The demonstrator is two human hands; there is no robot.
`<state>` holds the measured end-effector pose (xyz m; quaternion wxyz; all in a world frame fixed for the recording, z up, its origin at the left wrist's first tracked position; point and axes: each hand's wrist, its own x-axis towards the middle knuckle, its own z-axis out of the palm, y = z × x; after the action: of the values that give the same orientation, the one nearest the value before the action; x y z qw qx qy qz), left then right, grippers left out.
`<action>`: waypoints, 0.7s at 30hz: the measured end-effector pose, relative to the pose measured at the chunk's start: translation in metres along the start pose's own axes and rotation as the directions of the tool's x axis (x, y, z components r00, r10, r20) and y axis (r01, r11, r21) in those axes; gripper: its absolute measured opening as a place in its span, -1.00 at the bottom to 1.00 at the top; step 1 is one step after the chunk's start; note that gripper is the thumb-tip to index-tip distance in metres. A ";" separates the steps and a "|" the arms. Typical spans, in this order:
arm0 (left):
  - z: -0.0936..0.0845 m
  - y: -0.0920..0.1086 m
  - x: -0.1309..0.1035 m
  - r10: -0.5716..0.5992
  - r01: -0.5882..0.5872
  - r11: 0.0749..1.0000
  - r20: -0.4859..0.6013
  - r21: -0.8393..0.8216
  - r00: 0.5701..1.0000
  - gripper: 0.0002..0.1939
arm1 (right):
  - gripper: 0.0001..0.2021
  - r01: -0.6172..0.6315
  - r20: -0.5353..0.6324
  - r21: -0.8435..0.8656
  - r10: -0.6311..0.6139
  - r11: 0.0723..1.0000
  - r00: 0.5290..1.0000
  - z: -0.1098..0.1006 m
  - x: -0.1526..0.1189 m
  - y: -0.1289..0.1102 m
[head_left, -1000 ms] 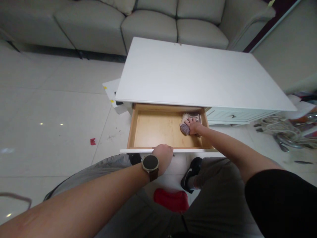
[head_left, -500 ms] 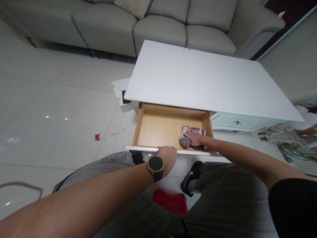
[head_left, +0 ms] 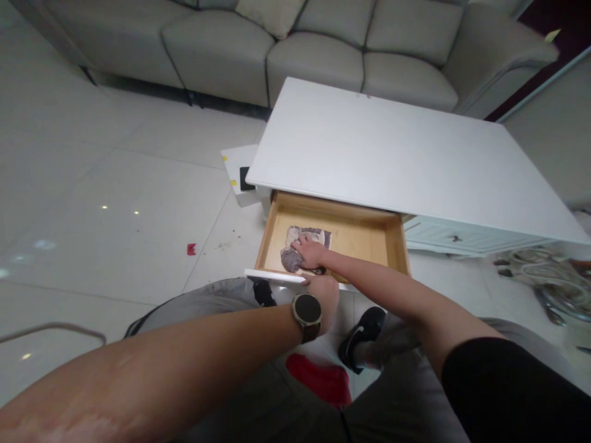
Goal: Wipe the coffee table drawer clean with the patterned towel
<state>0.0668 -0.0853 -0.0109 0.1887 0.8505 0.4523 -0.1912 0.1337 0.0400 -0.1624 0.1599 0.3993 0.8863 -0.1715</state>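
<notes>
A wooden drawer (head_left: 364, 240) with a white front is pulled out of the white coffee table (head_left: 406, 154). Inside it, on the left half of its floor, lies a bunched grey-and-beige cloth (head_left: 292, 258). My right hand (head_left: 310, 251) grips this cloth from above and presses it against the drawer floor, fingers spread across it. At the drawer's front edge, my left hand (head_left: 325, 289) is closed over the top of the white front panel. A watch (head_left: 306, 309) sits on the left wrist.
Behind the table stands a long grey sofa (head_left: 318, 61). A white box (head_left: 242, 157) with a dark item is beside the table's left end. Near my feet lies a red object (head_left: 318, 378), and a red scrap (head_left: 191, 249) is on the tiles. Coiled hoses or cables (head_left: 549, 277) lie at right.
My right hand has slid the cloth leftward across the drawer floor, from the right end to the left half. My left hand still holds the drawer front. The view has shifted slightly.
</notes>
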 end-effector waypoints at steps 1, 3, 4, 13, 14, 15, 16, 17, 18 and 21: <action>-0.002 0.001 -0.001 -0.006 0.005 1.000 0.020 0.024 1.000 -0.56 | -0.32 0.009 -0.037 0.007 -0.009 1.000 0.999 -0.001 0.009 -0.009; -0.005 0.002 -0.004 -0.004 0.002 0.999 0.057 0.041 0.998 -0.58 | -0.33 0.018 -0.097 0.010 -0.017 1.000 0.995 -0.002 0.024 -0.024; -0.007 0.003 -0.005 -0.007 0.004 0.999 0.073 0.048 0.997 -0.59 | -0.34 0.014 -0.118 0.005 -0.014 1.000 0.993 -0.003 0.030 -0.029; -0.004 0.001 0.000 0.057 -0.067 0.991 0.084 0.119 0.995 -0.58 | -0.35 -0.245 -0.122 0.010 0.245 0.969 0.962 -0.038 0.060 -0.004; -0.003 0.001 0.001 0.056 -0.064 0.992 0.072 0.109 0.996 -0.56 | -0.34 -0.257 -0.104 0.014 0.257 0.966 0.961 -0.041 0.061 -0.001; -0.003 0.001 0.002 0.048 -0.054 0.994 0.059 0.100 0.997 -0.56 | -0.32 -0.263 -0.087 0.016 0.263 0.965 0.961 -0.043 0.062 0.003; -0.002 0.002 0.002 0.037 -0.042 0.995 0.053 0.095 0.998 -0.58 | -0.31 -0.271 -0.069 0.015 0.272 0.962 0.960 -0.044 0.061 0.008; -0.003 0.002 0.002 0.024 -0.029 0.995 0.050 0.096 0.998 -0.61 | -0.27 -0.290 -0.047 0.011 0.290 0.957 0.956 -0.044 0.058 0.014; -0.003 0.002 0.002 0.014 -0.019 0.995 0.049 0.100 0.999 -0.63 | -0.23 -0.319 -0.023 0.003 0.319 0.948 0.947 -0.043 0.053 0.023; -0.004 0.002 0.002 -0.018 0.015 0.996 0.035 0.083 0.999 -0.63 | -0.09 -0.410 0.056 -0.050 0.413 0.911 0.909 -0.035 0.026 0.063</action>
<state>0.0700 -0.0835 -0.0082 0.1597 0.8503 0.4475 -0.2266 0.1597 0.1114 -0.1532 0.2288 0.5681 0.7797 -0.1305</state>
